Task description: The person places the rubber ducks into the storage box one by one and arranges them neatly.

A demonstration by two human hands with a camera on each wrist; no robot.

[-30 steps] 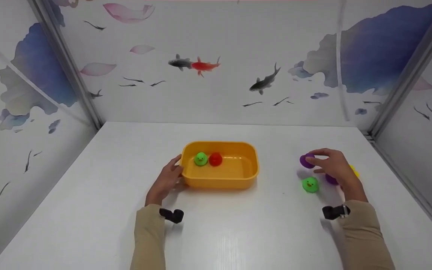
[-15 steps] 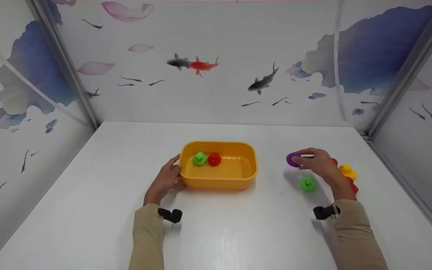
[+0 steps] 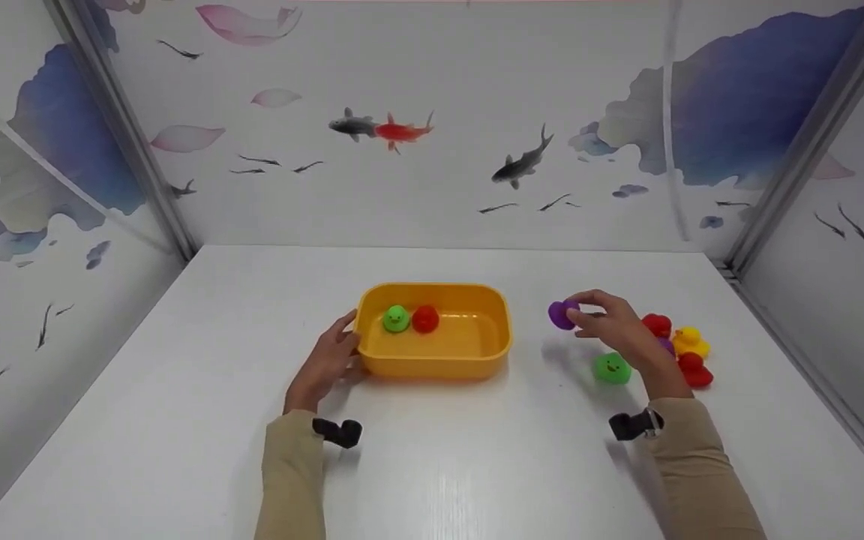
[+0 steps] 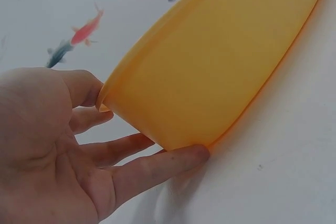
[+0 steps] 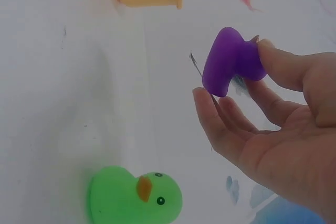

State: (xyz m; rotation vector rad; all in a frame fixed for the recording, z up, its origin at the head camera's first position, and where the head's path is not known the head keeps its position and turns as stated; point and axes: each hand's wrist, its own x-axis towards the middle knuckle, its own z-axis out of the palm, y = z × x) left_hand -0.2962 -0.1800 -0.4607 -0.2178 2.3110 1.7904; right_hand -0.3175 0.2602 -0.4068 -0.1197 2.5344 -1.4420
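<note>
My right hand [image 3: 612, 330] pinches a purple rubber duck [image 5: 226, 61] above the table, to the right of the yellow plastic tub [image 3: 436, 367]. In the right wrist view the duck is tilted, its head end against the fingertips. My left hand [image 3: 325, 364] touches the tub's left end from outside; in the left wrist view its fingers [image 4: 157, 174] extend against the wall and rim. In the tub are a green duck [image 3: 396, 319] and a red one [image 3: 425, 319]. Another green duck [image 5: 131, 195] stands on the table below my right hand.
Right of my right forearm sit a yellow duck [image 3: 691, 343], two red ducks, one at the front [image 3: 694, 371] and one behind [image 3: 655, 325], and a partly hidden purple duck [image 3: 665, 346]. Printed walls close in the white table [image 3: 432, 457] at the back and sides.
My right hand has carried the purple duck leftward, nearer the tub, uncovering the ducks at the right. My left hand stays at the tub's end.
</note>
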